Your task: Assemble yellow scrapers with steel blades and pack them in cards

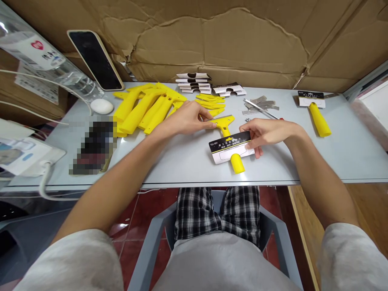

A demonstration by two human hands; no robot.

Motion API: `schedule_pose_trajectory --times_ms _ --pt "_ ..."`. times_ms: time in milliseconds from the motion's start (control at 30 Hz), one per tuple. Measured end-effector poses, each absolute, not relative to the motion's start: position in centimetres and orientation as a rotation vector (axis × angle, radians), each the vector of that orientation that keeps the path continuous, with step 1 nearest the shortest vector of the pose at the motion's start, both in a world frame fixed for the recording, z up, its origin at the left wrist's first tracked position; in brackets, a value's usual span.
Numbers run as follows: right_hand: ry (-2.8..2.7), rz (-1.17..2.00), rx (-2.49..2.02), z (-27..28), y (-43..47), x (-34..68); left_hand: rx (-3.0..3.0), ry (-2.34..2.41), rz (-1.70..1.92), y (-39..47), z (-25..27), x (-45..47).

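Between my hands is a yellow plastic scraper (224, 123) with a black-and-white printed card sleeve (229, 148) around its handle. The fingers of my left hand (194, 116) pinch the left corner of the scraper's head. My right hand (264, 131) grips the right end of the card sleeve, thumb on its printed face. Just beyond my right hand, a thin metal shaft (260, 108) with a red end lies beside several flat metal blades (263, 102). Small screws (247, 119) lie near my right fingers. Several yellow scraper bodies (145, 110) are piled left of my left hand.
Thin yellow pieces (211, 99) and folded card sleeves (194, 84) lie at the back. A carded scraper (320, 120) lies at the right. On the left are a leaning phone (95, 60), a bottle (45, 54), a white oval object (102, 106) and a blurred-out item (95, 147).
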State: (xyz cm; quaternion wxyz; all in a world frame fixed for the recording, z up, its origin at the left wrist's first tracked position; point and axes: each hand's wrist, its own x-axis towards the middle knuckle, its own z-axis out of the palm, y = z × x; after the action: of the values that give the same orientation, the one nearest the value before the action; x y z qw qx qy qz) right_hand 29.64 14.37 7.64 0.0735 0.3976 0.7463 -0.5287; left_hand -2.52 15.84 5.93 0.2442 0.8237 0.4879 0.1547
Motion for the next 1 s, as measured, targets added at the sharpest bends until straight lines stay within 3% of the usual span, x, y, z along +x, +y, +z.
schedule_pose_trajectory --times_ms 333,567,767,900,1000 --pt "2.214 -1.770 1.264 6.9 14.7 29.2 2.284 1.344 0.335 15.2 6.1 -1.8" --pt "2.271 -1.728 1.265 7.1 14.6 29.2 2.343 1.370 0.383 14.6 6.0 -1.4" --pt "2.446 -1.354 1.443 8.2 14.2 29.1 2.461 1.673 0.484 13.1 6.6 -0.8" --pt "2.748 -1.102 1.534 9.7 13.2 28.8 2.520 1.356 0.659 11.7 8.2 -0.5" --pt "2.836 -1.059 1.443 10.5 10.8 28.3 2.552 1.026 0.548 10.6 9.0 -0.2"
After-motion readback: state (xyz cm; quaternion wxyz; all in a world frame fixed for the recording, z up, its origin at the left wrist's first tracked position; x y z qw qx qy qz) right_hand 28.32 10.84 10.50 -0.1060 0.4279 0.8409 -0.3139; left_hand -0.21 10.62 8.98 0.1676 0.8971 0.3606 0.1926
